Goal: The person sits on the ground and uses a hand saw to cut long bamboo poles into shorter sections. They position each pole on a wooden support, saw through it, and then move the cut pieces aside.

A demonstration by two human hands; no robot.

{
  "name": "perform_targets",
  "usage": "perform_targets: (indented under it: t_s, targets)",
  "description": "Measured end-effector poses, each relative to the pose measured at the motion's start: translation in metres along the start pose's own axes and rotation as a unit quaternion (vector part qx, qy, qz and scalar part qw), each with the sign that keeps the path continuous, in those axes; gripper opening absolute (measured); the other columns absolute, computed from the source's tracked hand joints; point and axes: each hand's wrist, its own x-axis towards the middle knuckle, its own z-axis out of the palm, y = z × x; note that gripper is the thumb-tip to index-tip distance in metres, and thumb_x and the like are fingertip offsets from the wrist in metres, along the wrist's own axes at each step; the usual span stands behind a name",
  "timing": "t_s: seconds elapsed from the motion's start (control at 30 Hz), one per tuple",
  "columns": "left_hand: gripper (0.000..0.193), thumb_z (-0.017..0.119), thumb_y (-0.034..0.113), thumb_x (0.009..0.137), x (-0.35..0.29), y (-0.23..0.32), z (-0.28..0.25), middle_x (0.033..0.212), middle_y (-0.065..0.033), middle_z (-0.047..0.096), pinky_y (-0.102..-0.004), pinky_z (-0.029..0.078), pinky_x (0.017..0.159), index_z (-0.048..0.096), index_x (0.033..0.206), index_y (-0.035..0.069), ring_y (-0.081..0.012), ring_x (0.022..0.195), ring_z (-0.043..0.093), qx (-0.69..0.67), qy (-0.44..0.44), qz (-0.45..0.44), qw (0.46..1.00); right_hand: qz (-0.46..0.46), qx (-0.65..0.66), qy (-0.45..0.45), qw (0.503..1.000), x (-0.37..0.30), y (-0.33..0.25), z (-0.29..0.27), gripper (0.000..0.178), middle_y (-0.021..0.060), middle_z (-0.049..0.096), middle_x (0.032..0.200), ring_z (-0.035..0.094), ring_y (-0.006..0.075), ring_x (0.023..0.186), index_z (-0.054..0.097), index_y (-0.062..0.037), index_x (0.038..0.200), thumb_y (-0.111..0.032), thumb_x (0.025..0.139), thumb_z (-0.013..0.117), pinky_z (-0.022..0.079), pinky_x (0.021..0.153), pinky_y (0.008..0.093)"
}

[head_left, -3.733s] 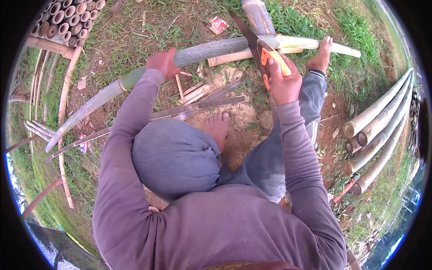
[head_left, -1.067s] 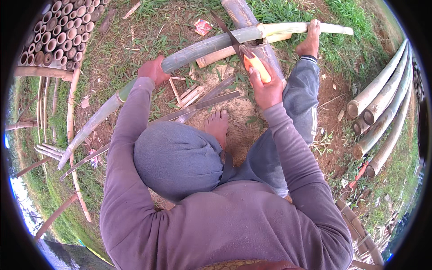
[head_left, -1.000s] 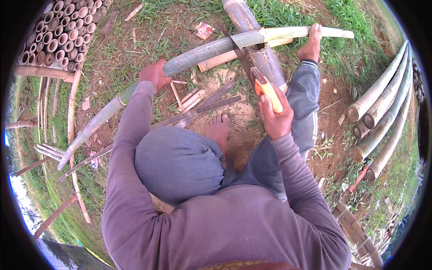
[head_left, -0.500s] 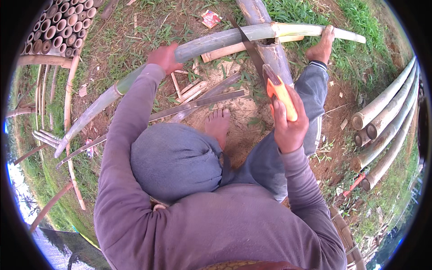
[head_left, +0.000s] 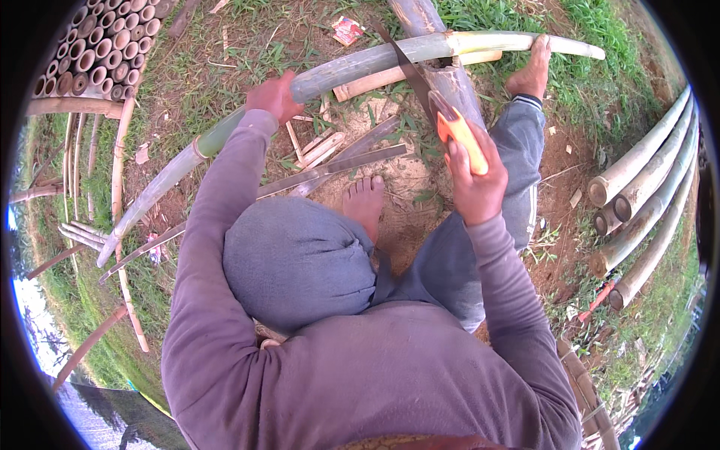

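A long green-grey bamboo pole [head_left: 341, 73] runs from the lower left to the upper right, resting across a thicker bamboo support [head_left: 459, 88]. My left hand [head_left: 274, 97] is closed around the pole left of the support. In my right hand [head_left: 480, 176] is the orange handle of a handsaw [head_left: 414, 73]. Its dark blade slants up and left across the pole, just left of the support. Whether the teeth have cut in, I cannot tell. My bare right foot [head_left: 531, 71] presses on the pole's thin, pale end.
Split bamboo strips [head_left: 322, 150] lie on the ground by my left foot [head_left: 364, 206]. Several cut bamboo poles [head_left: 637, 176] lie at the right. A stack of short bamboo tubes [head_left: 97, 49] stands at the far left beside a bamboo frame [head_left: 118, 165]. A red wrapper [head_left: 347, 31] lies in the grass.
My right hand and the saw have moved slightly up and left, away from me, along the blade's line. My left hand keeps its grip on the bamboo pole.
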Motion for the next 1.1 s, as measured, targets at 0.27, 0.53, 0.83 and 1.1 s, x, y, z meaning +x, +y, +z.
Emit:
perform_targets:
  t_s: [0.27, 0.53, 0.83, 1.1]
  targets:
    - [0.058, 0.083, 0.039, 0.082, 0.001, -0.007, -0.008, 0.115, -0.0144, 0.078, -0.0513, 0.059, 0.094, 0.058, 0.13, 0.018, -0.0386, 0.106, 0.075, 0.013, -0.016, -0.021, 1.0, -0.011, 0.0, -0.005, 1.0, -0.031, -0.015, -0.013, 0.044, 0.0201, 0.076, 0.123, 0.076, 0.0234, 0.112, 0.063, 0.0031, 0.138, -0.009, 0.098, 0.075, 0.059, 0.095, 0.0351]
    - [0.064, 0.085, 0.042, 0.08, 0.008, 0.001, -0.002, 0.115, -0.0154, 0.078, -0.0512, 0.059, 0.093, 0.058, 0.133, 0.02, -0.0383, 0.105, 0.075, 0.007, -0.012, -0.01, 1.0, -0.053, -0.095, 0.018, 0.994, 0.04, -0.007, 0.028, 0.045, 0.0229, 0.078, 0.112, 0.079, 0.0272, 0.102, 0.067, 0.0012, 0.134, -0.022, 0.097, 0.079, 0.061, 0.086, 0.037]
    - [0.08, 0.09, 0.048, 0.073, 0.028, -0.02, -0.013, 0.117, -0.0195, 0.076, -0.0475, 0.058, 0.095, 0.057, 0.138, 0.014, -0.0387, 0.107, 0.074, -0.105, -0.077, 0.078, 0.988, -0.03, 0.016, -0.046, 0.998, 0.011, 0.05, 0.024, 0.053, 0.0135, 0.067, 0.137, 0.067, 0.0214, 0.123, 0.058, -0.0025, 0.146, -0.018, 0.098, 0.076, 0.052, 0.106, 0.0354]
    - [0.084, 0.091, 0.052, 0.07, -0.005, 0.006, 0.012, 0.117, -0.0208, 0.074, -0.0486, 0.057, 0.095, 0.057, 0.134, 0.009, -0.0405, 0.112, 0.072, 0.012, 0.026, -0.001, 1.0, -0.029, -0.016, -0.006, 0.999, 0.023, -0.007, 0.015, 0.042, 0.0151, 0.076, 0.119, 0.072, 0.0175, 0.108, 0.066, 0.0022, 0.137, -0.015, 0.1, 0.075, 0.057, 0.093, 0.0329]
